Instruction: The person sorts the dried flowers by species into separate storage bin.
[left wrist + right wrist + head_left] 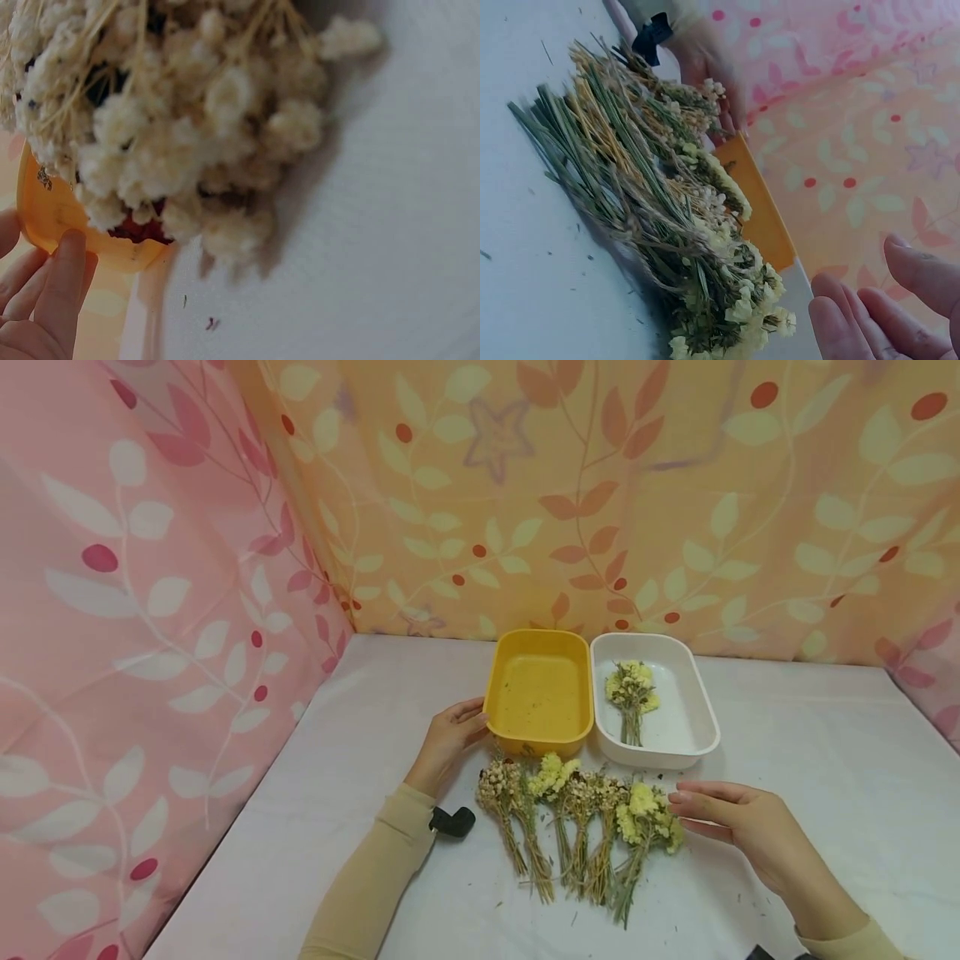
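My left hand point(453, 735) is at the left wall of the yellow tray point(501, 737), fingertips right at its rim. Those fingers point(64, 281) look nearly straight against the tray in the left wrist view. My right hand point(738, 818) hovers just right of a tied bunch of dried yellow flowers point(645, 814), its fingers extended and nothing between them. Several more dried bunches lie in a row before the trays, among them cream-coloured flowers point(498, 783) at the left end and another yellow bunch point(553, 777). Twine point(634, 225) binds the stems in the right wrist view.
A white tray point(686, 693) stands against the yellow one's right side and holds one yellow flower bunch point(632, 689). Small plant bits lie on the white tablecloth point(547, 931). Patterned curtains point(420, 510) rise behind and at the left.
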`<state>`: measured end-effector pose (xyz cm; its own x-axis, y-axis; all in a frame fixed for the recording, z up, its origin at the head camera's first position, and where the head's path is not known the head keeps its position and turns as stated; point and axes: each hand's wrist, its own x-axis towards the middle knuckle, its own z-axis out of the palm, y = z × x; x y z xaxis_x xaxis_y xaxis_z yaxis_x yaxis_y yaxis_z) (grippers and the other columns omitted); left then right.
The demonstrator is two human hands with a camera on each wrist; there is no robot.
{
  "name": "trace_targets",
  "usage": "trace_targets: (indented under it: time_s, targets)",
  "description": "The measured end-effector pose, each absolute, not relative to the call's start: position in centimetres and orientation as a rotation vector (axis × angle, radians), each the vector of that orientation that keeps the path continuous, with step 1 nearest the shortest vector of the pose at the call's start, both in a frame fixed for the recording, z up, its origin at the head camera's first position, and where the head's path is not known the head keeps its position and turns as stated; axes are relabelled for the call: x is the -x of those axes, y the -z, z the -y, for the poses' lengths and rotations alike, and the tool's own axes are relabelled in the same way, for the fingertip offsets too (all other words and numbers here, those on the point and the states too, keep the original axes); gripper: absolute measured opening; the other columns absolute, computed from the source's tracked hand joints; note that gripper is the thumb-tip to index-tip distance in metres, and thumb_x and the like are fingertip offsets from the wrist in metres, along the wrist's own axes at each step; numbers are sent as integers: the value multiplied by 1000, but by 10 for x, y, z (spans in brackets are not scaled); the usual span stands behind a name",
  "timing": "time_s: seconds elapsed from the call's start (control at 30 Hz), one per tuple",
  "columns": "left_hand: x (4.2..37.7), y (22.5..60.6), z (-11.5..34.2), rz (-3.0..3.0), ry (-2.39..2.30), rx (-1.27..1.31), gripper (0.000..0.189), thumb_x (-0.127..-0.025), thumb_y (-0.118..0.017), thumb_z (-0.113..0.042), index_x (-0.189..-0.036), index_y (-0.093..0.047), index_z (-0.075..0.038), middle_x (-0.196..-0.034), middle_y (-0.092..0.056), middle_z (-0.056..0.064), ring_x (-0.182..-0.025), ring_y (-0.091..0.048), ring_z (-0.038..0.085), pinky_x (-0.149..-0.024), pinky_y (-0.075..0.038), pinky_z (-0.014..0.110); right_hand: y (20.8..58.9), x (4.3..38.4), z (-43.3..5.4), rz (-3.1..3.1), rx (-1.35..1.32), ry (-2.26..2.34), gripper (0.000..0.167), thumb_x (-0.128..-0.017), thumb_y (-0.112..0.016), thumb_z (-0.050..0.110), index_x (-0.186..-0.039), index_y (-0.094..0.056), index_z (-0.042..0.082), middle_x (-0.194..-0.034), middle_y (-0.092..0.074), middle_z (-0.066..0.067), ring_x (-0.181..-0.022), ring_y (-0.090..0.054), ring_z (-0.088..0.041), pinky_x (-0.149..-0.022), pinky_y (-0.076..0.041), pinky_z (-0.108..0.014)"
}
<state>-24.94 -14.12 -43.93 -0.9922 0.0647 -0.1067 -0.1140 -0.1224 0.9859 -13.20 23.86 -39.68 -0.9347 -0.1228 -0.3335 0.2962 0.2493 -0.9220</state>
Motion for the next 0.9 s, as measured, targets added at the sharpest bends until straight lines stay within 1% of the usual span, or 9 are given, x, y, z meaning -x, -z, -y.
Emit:
trace_targets:
  time_s: [0.2, 0.4, 0.53, 0.67, 0.73, 0.9]
  targets:
    - [249, 440, 141, -2017, -2255, 68, 47, -97, -62, -5, -142, -51, 4, -144, -53, 25, -130, -56, 39, -98, -58, 32, 402, 118, -237, -2145, -204, 1693, 43, -95, -69, 30, -127, -67, 2, -105, -77, 7, -96, -72, -3, -87, -62, -25]
    - [249, 439, 141, -2025, -2248, 56, 46, -98, -61, -5, -142, -51, 3, -144, -53, 25, -131, -55, 39, -101, -56, 34, 412, 110, -237, -2057, -154, 1732, 37, -97, -66, 25, -123, -68, -1, -103, -78, 2, -95, -74, -9, -87, -62, -27]
    - [250, 440, 142, -2017, -2256, 78, 44, -98, -61, -5, -141, -53, 1, -143, -55, 22, -130, -56, 37, -99, -57, 32, 419, 107, -237, -2015, -117, 1710, 39, -96, -67, 25, -124, -67, -3, -103, -78, -2, -95, -74, -10, -87, -62, -28]
    - [250, 440, 141, -2008, -2262, 61, 44, -98, -61, -4, -141, -52, 3, -143, -54, 24, -130, -56, 39, -99, -57, 32, 426, 104, -237, -1963, -65, 1701, 44, -97, -66, 23, -125, -63, -10, -106, -77, -7, -96, -74, -12, -88, -62, -30]
    - [250, 440, 141, -2009, -2258, 57, 45, -98, -61, -4, -141, -52, 2, -144, -54, 24, -130, -55, 38, -99, -57, 33, 429, 103, -237, -1944, -49, 1708, 44, -97, -66, 22, -125, -62, -12, -107, -77, -9, -96, -74, -13, -88, -62, -30]
    - [250, 440, 141, -2019, -2250, 74, 43, -98, -61, -5, -140, -55, 0, -143, -56, 21, -130, -57, 36, -101, -57, 33, 435, 101, -234, -1888, -39, 1751, 39, -97, -66, 21, -121, -65, -9, -107, -77, -10, -97, -74, -15, -89, -61, -30]
